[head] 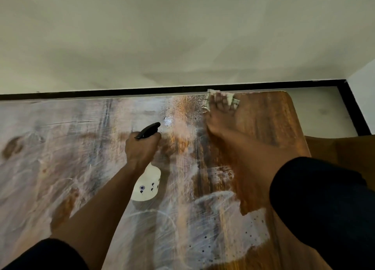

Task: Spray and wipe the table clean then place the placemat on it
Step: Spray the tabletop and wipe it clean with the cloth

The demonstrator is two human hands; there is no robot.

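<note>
A wooden table (269, 115) fills the lower view, smeared white across most of its top, with wet droplets near the far edge. My left hand (142, 148) grips the black trigger head of a white spray bottle (147, 185), nozzle pointing toward the far edge. My right hand (220, 112) lies flat with spread fingers on a pale cloth (231, 99) at the table's far edge, right of the wet patch. No placemat is in view.
A cream wall (182, 36) rises right behind the table, with a black skirting strip (142, 91) along its foot. The table's rounded right corner (288, 96) ends beside pale floor (316, 111). Dark sleeves cover both upper arms.
</note>
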